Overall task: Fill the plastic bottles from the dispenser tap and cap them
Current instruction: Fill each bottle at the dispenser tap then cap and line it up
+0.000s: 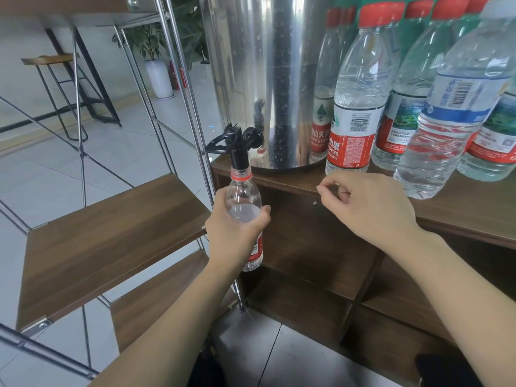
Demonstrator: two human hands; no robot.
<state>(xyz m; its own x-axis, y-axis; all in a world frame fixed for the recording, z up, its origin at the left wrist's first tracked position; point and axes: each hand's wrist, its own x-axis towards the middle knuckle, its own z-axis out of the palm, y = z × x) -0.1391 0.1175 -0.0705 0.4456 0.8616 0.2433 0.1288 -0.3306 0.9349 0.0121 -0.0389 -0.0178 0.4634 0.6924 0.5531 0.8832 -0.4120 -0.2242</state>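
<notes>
**Plastic bottle under the tap, filling in hand**

Your left hand (234, 233) grasps the small bottle (245, 216) around its body, its open mouth just under the black tap (237, 143). Your right hand (365, 202), beside it to the right, has loosely curled fingers; whether they pinch a cap, I cannot tell. Next, I judge, comes capping.

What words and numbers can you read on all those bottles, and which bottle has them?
"SPRING" and "550ml": red label of the front red-capped bottle.
"山泉": same label, white characters.
"山夫" with reversed Latin letters: mirror image of a bottle label in the steel dispenser.
Barcode digits on the white-capped bottle: too small to read.
Fine print on the other labels, and on the bottle gripped by the left hand: too blurred.
</notes>
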